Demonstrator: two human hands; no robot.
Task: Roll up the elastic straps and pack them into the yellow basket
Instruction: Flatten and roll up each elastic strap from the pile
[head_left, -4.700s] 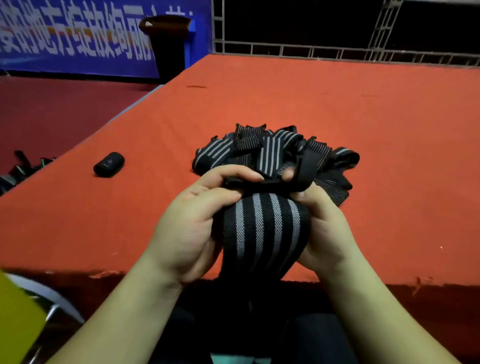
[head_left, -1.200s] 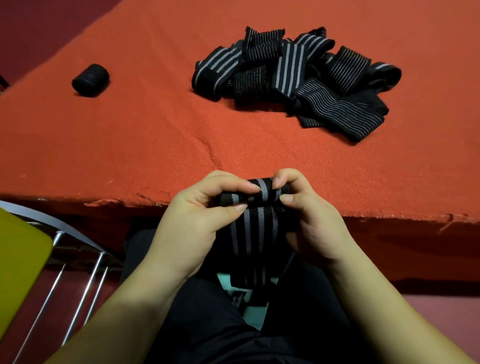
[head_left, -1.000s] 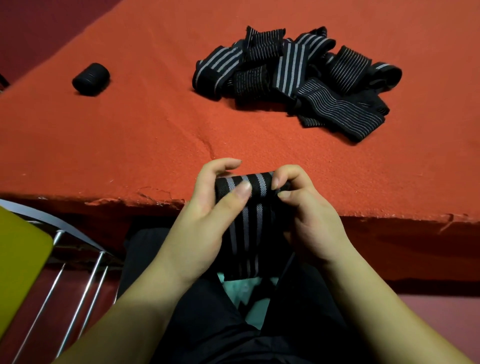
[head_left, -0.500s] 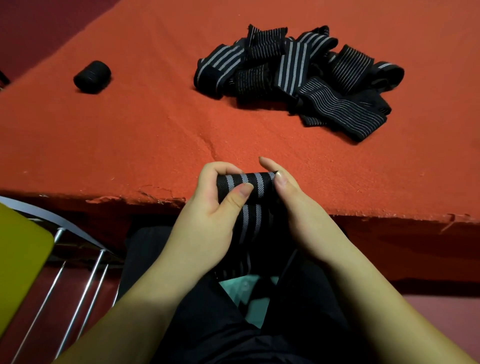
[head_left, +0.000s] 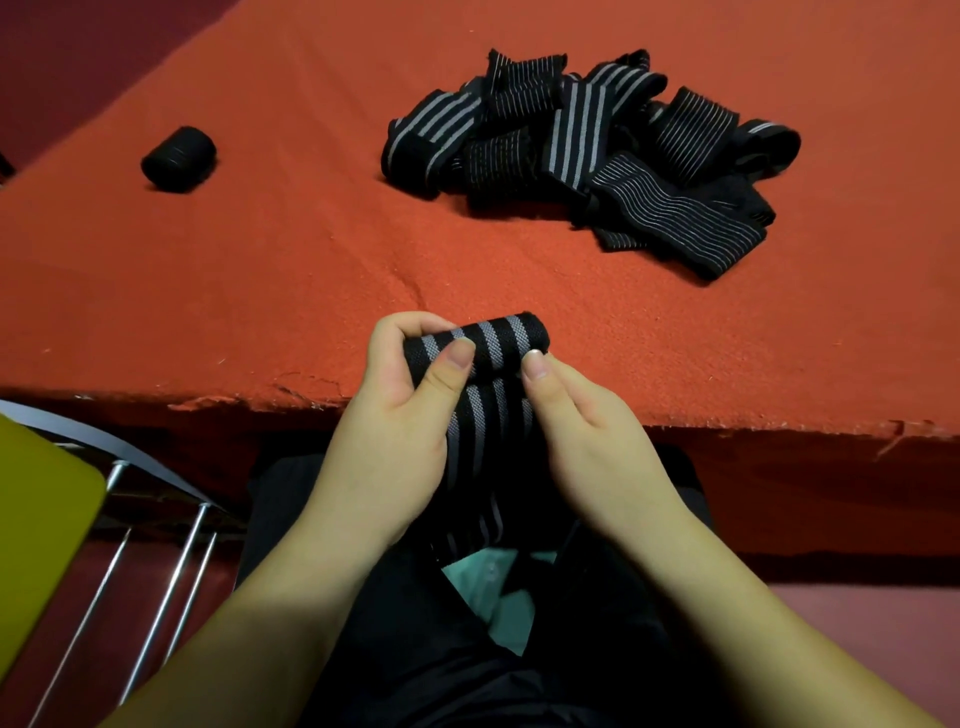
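Note:
A black elastic strap with grey stripes (head_left: 485, 348) is partly rolled at the near edge of the red table (head_left: 260, 270). Its loose tail hangs down between my hands toward my lap. My left hand (head_left: 400, 415) grips the roll's left end, thumb on top. My right hand (head_left: 587, 431) pinches the strap just below the roll with its fingertips. A pile of loose striped straps (head_left: 582, 156) lies further back on the table. One finished black roll (head_left: 179, 158) sits at the far left. A yellow object (head_left: 36, 530), possibly the basket, shows at the lower left edge.
Metal chair bars (head_left: 156, 571) stand beside the yellow object at the lower left. The table's front edge is frayed just under my hands. My dark-clothed lap fills the bottom of the view.
The roll has grown thicker and the hanging tail shorter. My right hand moved from the roll's right end to a pinch below it. Earlier the view tilted down from the far hall.

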